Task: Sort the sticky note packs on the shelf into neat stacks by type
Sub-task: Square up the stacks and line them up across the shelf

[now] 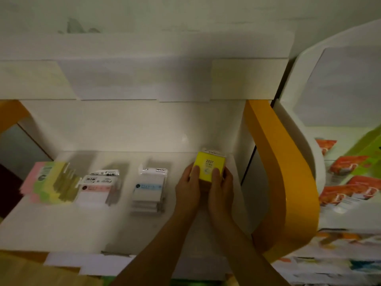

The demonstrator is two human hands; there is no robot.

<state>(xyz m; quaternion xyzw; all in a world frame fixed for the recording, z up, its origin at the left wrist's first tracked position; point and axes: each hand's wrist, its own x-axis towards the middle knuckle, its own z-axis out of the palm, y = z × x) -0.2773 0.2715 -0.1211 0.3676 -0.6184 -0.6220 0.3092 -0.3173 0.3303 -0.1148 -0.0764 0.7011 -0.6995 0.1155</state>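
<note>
Nearest, two forearms were seen reaching up over the front edge of the white shelf [61, 228]. The left hand [188, 185] and right hand [221, 185] were closed on the yellow pack [210, 166], one at each side, with both thumbs pressed on its printed top and the fingers [225, 174] curled round its edges. The pack was held at the right end of the shelf, close to the back wall, apparently as the top of a stack hidden under the hands. The step would be done best by squaring its edges with whatever lies beneath before release. Further left, the blue-labelled packs [149, 189], pink-labelled packs [97, 187] and pastel packs [48, 182] were laid in separate piles.
</note>
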